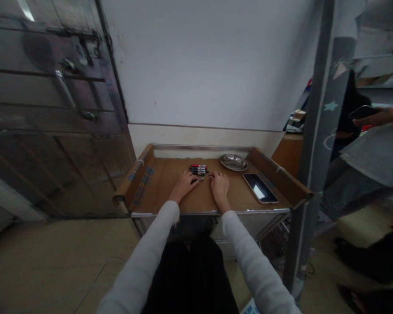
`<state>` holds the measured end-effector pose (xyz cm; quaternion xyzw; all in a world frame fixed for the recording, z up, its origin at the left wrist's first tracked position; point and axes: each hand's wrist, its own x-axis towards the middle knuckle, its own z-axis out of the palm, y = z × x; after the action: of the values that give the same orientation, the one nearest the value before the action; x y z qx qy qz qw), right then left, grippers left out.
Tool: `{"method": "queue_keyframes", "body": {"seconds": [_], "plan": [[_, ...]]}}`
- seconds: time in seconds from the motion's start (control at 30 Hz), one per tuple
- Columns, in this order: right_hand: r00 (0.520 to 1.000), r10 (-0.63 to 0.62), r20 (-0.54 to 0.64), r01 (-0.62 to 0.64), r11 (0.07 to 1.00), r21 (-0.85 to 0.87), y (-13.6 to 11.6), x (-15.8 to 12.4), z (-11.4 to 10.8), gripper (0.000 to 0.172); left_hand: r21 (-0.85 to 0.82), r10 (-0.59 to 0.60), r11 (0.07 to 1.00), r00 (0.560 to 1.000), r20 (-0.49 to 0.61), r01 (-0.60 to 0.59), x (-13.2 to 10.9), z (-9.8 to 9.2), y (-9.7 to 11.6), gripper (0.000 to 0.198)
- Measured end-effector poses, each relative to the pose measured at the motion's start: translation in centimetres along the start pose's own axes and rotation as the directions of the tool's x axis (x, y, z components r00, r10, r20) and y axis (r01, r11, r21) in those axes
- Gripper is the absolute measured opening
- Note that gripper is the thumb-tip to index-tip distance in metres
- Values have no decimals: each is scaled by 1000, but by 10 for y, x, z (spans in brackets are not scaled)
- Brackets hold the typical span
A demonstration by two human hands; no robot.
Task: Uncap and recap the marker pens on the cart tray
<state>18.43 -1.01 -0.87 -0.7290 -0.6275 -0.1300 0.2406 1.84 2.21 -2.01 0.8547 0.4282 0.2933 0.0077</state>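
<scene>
My left hand (183, 185) is closed around a marker pen (201, 179), whose end points right toward the other hand. Across a small gap, my right hand (220, 185) pinches a small dark piece (211, 175) that looks like a marker cap. Both hands rest low over the brown cardboard (196, 198) covering the table. Just beyond them lies a row of several marker pens (198, 169), black with pale bands and one red, side by side.
A round metal dish (234, 162) stands at the back right. Nearer lies a phone or tablet (260, 188). Cardboard walls (278, 176) edge the table. A metal post (317, 144) rises at right; beyond it a person (373, 144) holds a phone. A metal door (49, 113) is at left.
</scene>
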Motion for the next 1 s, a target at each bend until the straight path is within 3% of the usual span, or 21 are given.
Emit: {"method": "queue_keyframes", "body": {"seconds": [0.33, 0.53, 0.63, 0.73, 0.83, 1.0], "plan": [[971, -237, 22, 229, 953, 197, -6, 1, -5, 28, -3, -14, 1000, 997, -75, 14, 0, -4, 3, 18], [894, -448, -4, 389, 772, 503, -6, -2, -3, 60, 75, -104, 991, 987, -124, 114, -1, -8, 5, 20], [923, -384, -8, 342, 814, 470, -6, 0, 0, 60, 133, -210, 963, 961, -181, 235, -1, -11, 7, 20], [955, -297, -3, 279, 895, 349, -4, 4, 3, 47, 142, -357, 902, 890, -284, 408, -1, -10, 4, 18], [968, -246, 42, 229, 944, 236, -3, 7, 5, 37, 112, -439, 861, 835, -332, 497, -2, -6, -2, 22], [969, -214, 124, 196, 970, 142, -3, 7, 6, 36, 95, -463, 854, 832, -306, 511, 1, -1, -7, 31]]}}
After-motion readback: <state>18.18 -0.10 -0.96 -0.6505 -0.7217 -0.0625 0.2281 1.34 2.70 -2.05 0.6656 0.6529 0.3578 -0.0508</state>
